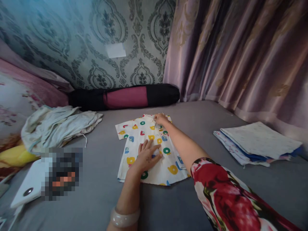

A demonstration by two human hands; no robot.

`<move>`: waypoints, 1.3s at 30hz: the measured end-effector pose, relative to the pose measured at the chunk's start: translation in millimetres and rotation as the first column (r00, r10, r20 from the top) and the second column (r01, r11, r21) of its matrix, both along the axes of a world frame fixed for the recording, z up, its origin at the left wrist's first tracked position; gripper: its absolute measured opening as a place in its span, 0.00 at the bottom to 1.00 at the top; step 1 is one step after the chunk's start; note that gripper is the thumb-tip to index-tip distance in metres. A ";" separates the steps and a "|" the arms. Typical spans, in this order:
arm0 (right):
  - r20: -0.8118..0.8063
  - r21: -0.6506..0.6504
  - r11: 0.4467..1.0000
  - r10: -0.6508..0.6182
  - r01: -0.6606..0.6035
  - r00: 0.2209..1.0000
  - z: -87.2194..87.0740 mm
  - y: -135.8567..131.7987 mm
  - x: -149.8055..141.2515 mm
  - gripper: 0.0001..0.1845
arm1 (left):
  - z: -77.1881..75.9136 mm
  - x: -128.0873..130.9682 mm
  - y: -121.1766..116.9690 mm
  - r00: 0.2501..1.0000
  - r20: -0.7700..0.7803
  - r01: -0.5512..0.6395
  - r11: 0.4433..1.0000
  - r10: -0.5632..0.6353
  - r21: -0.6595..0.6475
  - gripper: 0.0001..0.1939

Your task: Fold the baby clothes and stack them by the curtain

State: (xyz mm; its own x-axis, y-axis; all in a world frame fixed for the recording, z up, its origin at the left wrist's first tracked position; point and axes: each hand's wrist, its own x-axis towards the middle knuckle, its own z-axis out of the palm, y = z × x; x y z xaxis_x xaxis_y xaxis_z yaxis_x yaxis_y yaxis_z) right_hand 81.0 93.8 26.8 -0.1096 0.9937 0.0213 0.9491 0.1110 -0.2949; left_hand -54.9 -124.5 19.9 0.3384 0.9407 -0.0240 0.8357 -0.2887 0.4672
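Shirt (137,136): it lies spread, front up, around the middle of the bed (96,199), its long axis running from the collar (149,118), towards the far edge, to the hem, towards the near edge. At the left edge are a white device (33,183) and, beyond it, a crumpled cloth (57,128); a black and maroon roll (126,97) lies along the far edge. The left hand (145,157) rests palm down on the lower front, fingers spread and grasping nothing. The shirt is directly under these fingers, and this hand is the nearer to the hem. The right hand (160,119) reaches further, touching the shirt beside the collar, and is the nearer to it. Its fingers are bent; whether they pinch the fabric, I cannot tell. By the right edge lies a stack of folded cloth (260,141), well apart from the shirt.
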 end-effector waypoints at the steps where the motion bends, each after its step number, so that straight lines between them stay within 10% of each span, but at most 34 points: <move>1: -0.005 -0.001 1.000 -0.013 0.013 1.000 -0.8 -0.5 -0.9 0.13 | 1.2 0.1 -0.2 1.000 -0.002 0.000 1.000 0.000 -0.003 0.25; 12: -0.164 0.173 0.920 -0.325 0.352 0.931 -23.1 -21.0 -36.0 0.21 | 12.2 0.7 -2.1 1.000 -0.005 0.019 0.998 -0.020 -0.055 0.26; 31: -0.115 0.080 0.948 -0.297 0.307 0.948 -13.5 -26.2 -40.7 0.23 | 8.5 -0.7 -0.2 1.000 -0.009 0.022 0.999 -0.022 -0.050 0.25; 39: -0.147 0.027 0.999 -0.037 0.041 0.988 4.1 -17.2 2.6 0.24 | 10.6 -1.5 2.6 0.999 0.032 -0.024 1.000 0.024 0.012 0.24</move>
